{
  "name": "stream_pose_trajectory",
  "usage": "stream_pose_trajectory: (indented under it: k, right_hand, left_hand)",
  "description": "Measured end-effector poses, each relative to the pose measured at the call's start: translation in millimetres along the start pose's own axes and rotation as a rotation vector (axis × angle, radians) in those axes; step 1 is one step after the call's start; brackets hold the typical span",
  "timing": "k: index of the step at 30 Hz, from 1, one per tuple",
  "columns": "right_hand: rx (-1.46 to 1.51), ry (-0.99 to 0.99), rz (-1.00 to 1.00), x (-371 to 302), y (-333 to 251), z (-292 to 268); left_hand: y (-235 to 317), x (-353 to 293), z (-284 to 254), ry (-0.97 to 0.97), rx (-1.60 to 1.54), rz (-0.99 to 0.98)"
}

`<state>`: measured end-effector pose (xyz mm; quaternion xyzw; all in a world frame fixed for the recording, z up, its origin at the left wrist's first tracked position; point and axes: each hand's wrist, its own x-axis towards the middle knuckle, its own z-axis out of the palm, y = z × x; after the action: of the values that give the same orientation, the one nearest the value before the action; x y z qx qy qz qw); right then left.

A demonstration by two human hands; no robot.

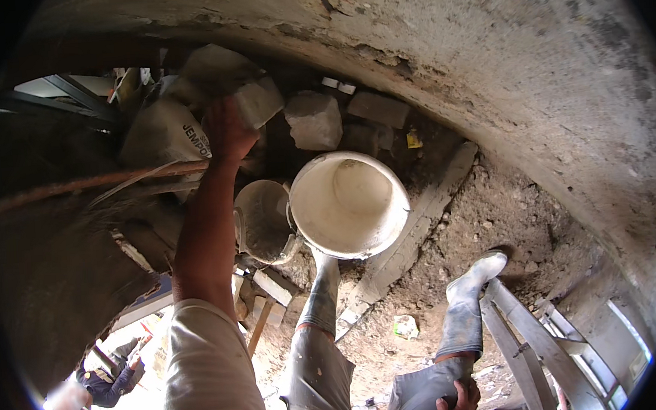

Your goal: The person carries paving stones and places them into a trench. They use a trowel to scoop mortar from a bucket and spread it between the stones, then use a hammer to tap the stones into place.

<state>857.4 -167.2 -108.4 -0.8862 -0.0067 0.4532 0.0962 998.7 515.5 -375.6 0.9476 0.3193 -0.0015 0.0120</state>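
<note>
My left hand (229, 130) reaches far out, closed on a pale, rough-cut concrete block (259, 102) at the back left. The block's corner faces right, beside a larger pale lump (214, 65); whether they touch I cannot tell. Some of the fingers are hidden or blurred. My right hand (458, 404) rests on my right knee at the lower edge, thumb and fingers apart, holding nothing. Near my left forearm, a large white bucket (350, 203) stands beside a smaller, dirty bucket (264, 222). Another broken block (313, 120) lies just right of the held one.
A curved, stained concrete wall (515, 66) closes off the right and far side. A plank (419, 222) crosses the dirt floor, and a ladder (539, 342) leans at lower right. Sacks (160, 132) and a rusty bar (94, 182) lie left. Another person (113, 376) appears lower left.
</note>
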Motion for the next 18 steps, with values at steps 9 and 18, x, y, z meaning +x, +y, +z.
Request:
stream_pose_trajectory:
  k: [9,18]
  right_hand:
    - [-0.027,0.063,-0.156,1.2,2.8,-13.3]
    - [0.077,0.012,-0.211,5.9,59.6,-25.2]
  left_hand:
    - [60.2,-22.7,-67.2,0.359,-0.352,-0.223]
    - [82.6,-142.0,-117.8,0.235,-1.386,-0.617]
